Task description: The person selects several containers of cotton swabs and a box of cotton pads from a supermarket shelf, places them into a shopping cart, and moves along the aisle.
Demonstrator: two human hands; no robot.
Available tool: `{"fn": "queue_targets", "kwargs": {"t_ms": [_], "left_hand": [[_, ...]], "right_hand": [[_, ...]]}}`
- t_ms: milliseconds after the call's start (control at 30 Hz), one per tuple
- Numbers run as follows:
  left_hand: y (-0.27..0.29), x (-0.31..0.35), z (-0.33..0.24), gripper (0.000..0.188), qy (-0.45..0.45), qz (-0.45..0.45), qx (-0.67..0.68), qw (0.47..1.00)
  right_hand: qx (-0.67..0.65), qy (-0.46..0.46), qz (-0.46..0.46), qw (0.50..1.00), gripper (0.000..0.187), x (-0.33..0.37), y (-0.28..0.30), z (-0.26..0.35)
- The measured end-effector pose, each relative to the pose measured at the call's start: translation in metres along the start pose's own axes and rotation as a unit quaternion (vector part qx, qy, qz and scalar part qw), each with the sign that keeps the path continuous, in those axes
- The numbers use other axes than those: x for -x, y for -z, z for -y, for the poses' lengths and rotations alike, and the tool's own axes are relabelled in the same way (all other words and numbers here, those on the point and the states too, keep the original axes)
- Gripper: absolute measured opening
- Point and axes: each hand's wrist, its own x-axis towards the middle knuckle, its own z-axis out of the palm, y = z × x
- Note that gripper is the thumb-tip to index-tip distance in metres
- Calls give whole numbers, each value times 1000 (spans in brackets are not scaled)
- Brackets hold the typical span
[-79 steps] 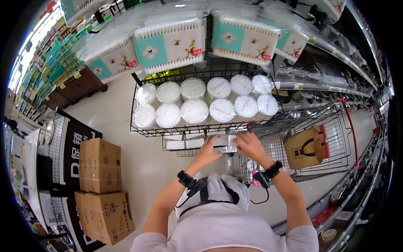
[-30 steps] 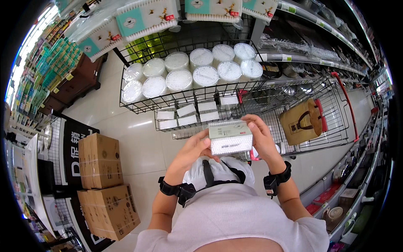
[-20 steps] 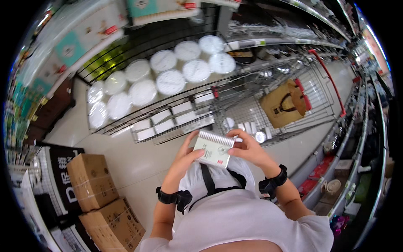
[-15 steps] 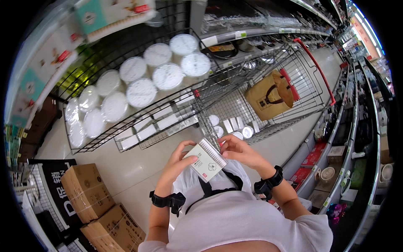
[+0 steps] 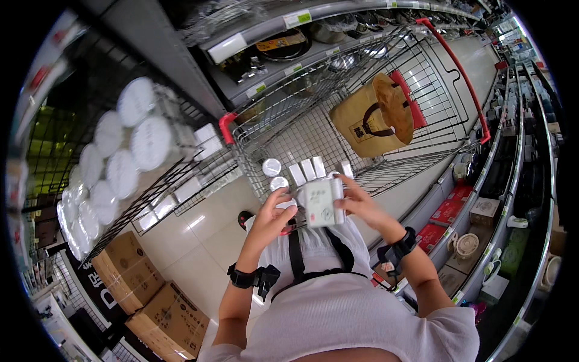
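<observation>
A small white and pale-green pack (image 5: 322,205) with rounded corners is upright in front of my body, over the near edge of the shopping cart (image 5: 289,134). My right hand (image 5: 365,208) grips its right side, fingers at the top corner and thumb on the front. Just left of the pack is my left hand (image 5: 268,223), its fingers half curled and apart, with a narrow gap to the pack. Beyond the hands, the cart holds white round tubs (image 5: 271,167), several slim white packs (image 5: 306,169) and a brown bag (image 5: 368,120) with a dark handle.
A black wire basket (image 5: 175,172) with stacked white-lidded tubs (image 5: 122,173) stands at left. Taped cardboard boxes (image 5: 169,320) sit at lower left. Shelves with pans (image 5: 283,45) run along the far side; a shelf with red boxes and a small fan (image 5: 467,245) lines the right.
The pack has moved to the right and turned more upright. My left hand has come off it, while my right hand has taken hold. The cart now appears nearer and the wire basket farther left.
</observation>
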Motion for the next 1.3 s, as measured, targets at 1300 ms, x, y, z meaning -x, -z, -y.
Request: {"fn": "queue_targets", "kwargs": {"t_ms": [1300], "left_hand": [[-107, -156, 98, 30, 185, -121, -108, 969]], "right_hand": [[479, -100, 47, 871, 75, -263, 254, -276]]}}
